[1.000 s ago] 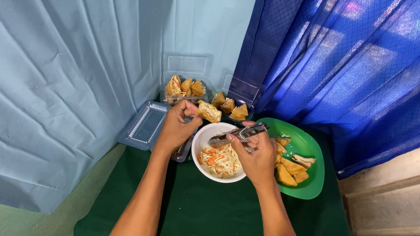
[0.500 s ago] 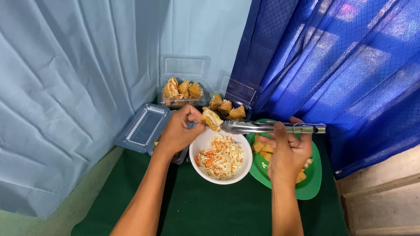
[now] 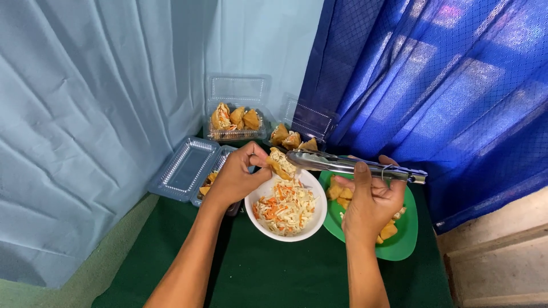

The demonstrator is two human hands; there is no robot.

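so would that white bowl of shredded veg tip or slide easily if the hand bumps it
Probably not easily. The white bowl looks wide and low, so it should resist tipping. It sits on green cloth, which likely grips rather than lets it slide. The shredded filling is heaped loosely, so a hard knock from the left hand might scatter strands.

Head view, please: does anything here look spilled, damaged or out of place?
Nothing stands out. The left hand holds a stuffed fried piece over the white bowl, the right hand holds metal tongs, and no filling lies spilled.

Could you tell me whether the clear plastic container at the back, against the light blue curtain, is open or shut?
Open: the clear container has its lid standing upright behind it, with filled pastries exposed inside.
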